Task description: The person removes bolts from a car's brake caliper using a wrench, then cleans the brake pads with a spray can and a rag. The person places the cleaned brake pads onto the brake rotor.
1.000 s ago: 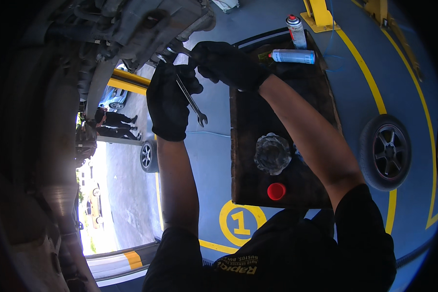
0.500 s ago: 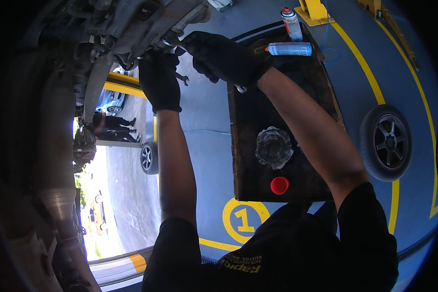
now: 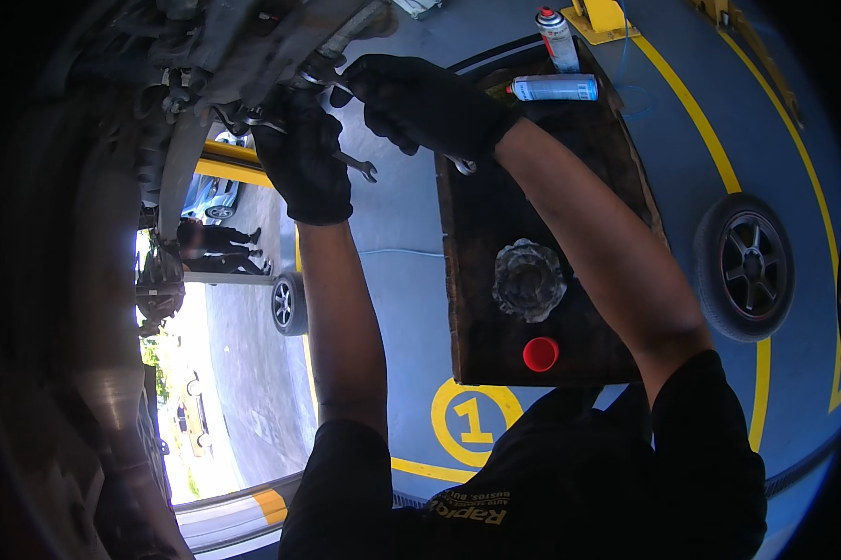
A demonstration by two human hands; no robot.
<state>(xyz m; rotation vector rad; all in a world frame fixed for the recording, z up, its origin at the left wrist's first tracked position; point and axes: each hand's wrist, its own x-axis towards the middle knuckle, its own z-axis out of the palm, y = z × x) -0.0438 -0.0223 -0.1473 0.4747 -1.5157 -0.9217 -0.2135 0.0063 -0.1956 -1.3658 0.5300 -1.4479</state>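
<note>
The combination wrench (image 3: 346, 161) is a slim bar of bright steel, held in the black-gloved left hand (image 3: 299, 159) against the grimy underside of the car (image 3: 243, 47). Its open-jawed end juts out of the fist to the right and slightly down, clear of the car's metalwork. The other end runs up and left to the underside, seemingly onto a fitting there, though shadow hides the contact. A second steel wrench (image 3: 327, 84) sits higher, its head right at the underside, gripped by the black-gloved right hand (image 3: 416, 98); a short metal tip (image 3: 464, 167) peeks from beneath that glove, well below the underside.
</note>
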